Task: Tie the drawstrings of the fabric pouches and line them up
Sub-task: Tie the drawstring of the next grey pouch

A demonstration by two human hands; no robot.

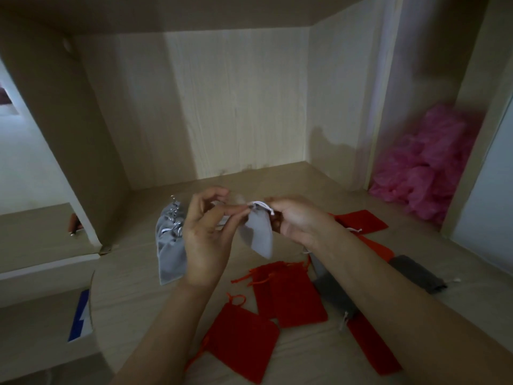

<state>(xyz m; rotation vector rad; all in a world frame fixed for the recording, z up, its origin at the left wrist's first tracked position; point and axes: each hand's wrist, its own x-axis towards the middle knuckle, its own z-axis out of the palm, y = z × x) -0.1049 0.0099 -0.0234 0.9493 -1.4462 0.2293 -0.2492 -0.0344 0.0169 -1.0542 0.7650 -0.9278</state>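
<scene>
Your left hand (206, 240) pinches the cord (261, 204) of the grey pouch (258, 237), right hand (297, 218) grips its neck; pull both ends evenly, keep neck bunched, snug the knot

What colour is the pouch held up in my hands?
The pouch is light grey with a white drawstring; head view.

Dim indoor light leaves the desktop (144, 287) in shadow, with only a paler band down the middle of the back panel (236, 107) and cool daylight showing at the far left and right edges of the frame. The left hand (205, 237), the right hand (294, 218) and the grey pouch (258, 234) at centre are softened by motion blur, and the pink heap (427, 162) at the right is smeared out of focus. Wide-angle distortion bends straight panel edges toward the corners.
</scene>
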